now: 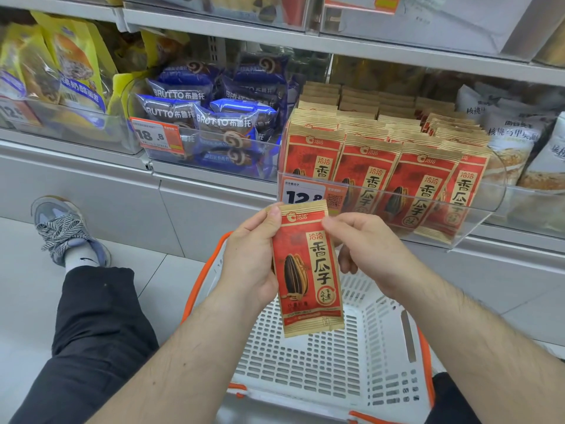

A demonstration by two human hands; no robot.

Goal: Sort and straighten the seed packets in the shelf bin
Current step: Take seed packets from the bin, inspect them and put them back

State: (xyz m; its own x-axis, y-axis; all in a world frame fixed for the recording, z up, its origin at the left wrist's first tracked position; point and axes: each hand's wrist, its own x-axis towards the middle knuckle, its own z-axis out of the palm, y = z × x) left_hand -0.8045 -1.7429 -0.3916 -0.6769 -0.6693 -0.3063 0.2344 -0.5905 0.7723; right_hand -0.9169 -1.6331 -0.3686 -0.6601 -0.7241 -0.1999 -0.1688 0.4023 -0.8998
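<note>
One red and tan seed packet (308,270) stands upright in the air in front of the shelf, above a basket. My left hand (249,261) grips its left edge, thumb near the top corner. On the packet's upper right edge my right hand (367,249) pinches it, the other fingers curled behind. The clear shelf bin (477,215) behind holds several rows of the same packets (367,166). The front row stands facing out and leans to the left.
A white basket with orange rim (321,368) sits on the floor under my hands. Blue bread-roll packs (214,117) fill the bin to the left, white bags (513,139) the one to the right. My bent leg and shoe (67,234) lie at the left.
</note>
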